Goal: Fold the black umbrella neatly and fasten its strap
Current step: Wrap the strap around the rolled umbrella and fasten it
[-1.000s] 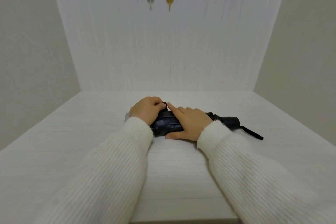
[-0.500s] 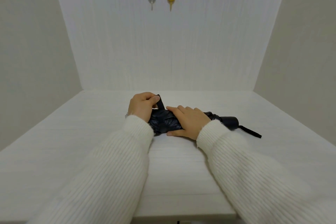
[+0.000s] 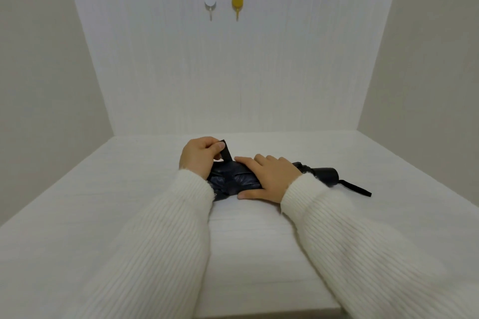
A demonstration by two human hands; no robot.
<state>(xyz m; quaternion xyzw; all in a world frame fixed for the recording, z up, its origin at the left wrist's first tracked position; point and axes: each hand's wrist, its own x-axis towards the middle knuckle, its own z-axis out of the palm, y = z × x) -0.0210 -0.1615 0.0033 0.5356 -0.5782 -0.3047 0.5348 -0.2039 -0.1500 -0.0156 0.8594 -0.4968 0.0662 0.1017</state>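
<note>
The left hand (image 3: pixel 199 156) pinches the strap (image 3: pixel 226 151) between thumb and curled fingers, holding it upright above the left end of the umbrella (image 3: pixel 233 180). The right hand (image 3: pixel 269 177) lies flat on the folded canopy, fingers straight and pointing left, thumb along the near side, pressing it to the table (image 3: pixel 103 202). Both wrists are in white ribbed sleeves (image 3: pixel 160 241).

The umbrella lies lengthwise left to right near the middle of the table, between the hands and under them. Its handle (image 3: pixel 326 176) sticks out past the right wrist, and a wrist loop (image 3: pixel 356 188) trails from it toward the right.

Bare tabletop stretches to the left and right of the hands and behind them up to the back wall (image 3: pixel 233 72). The near edge of the table shows at the bottom, under the forearms. Side walls close in the space on the left and right. High on the back wall hang a white hook (image 3: pixel 210 1) and a yellow hook (image 3: pixel 237 2), side by side, well apart from the hands.
</note>
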